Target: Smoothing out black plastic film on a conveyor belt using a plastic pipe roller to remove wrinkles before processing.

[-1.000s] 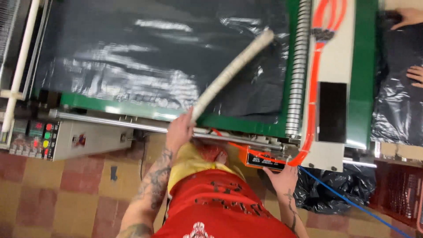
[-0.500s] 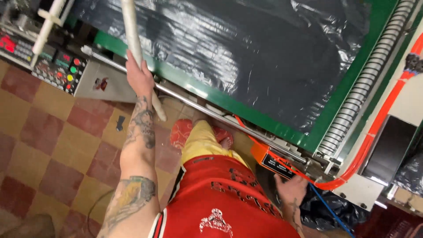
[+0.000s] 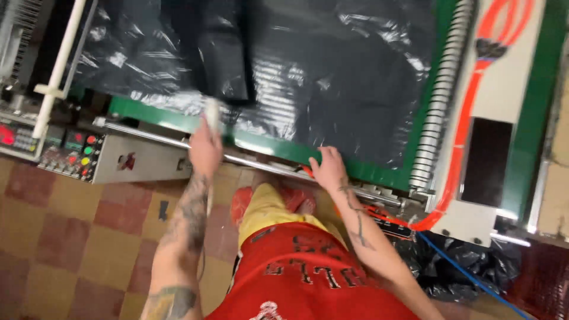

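Head view, the only one: the left hand (image 3: 205, 149) is closed in a fist around a pale, whitish tube (image 3: 211, 112), which stands up out of the grip and ends against the black plastic sheet (image 3: 332, 77) spread over the machine's bed. The fist wraps the tube low down — a hold that seems meant to keep its upper end pressed to the film. The right hand (image 3: 328, 168) lies flat on the green front edge (image 3: 278, 149) of the bed, fingers spread and loosely bent over the sheet's border, apparently to pin the film there. The sheet itself lies wrinkled and glossy between that edge and a ribbed pale roller (image 3: 441, 95) on the right. A metal bar (image 3: 148, 135) runs just below the green edge, under both hands. A control panel (image 3: 71, 154) with coloured buttons sits at the left — well apart from either hand — above the checkered floor (image 3: 65, 237).
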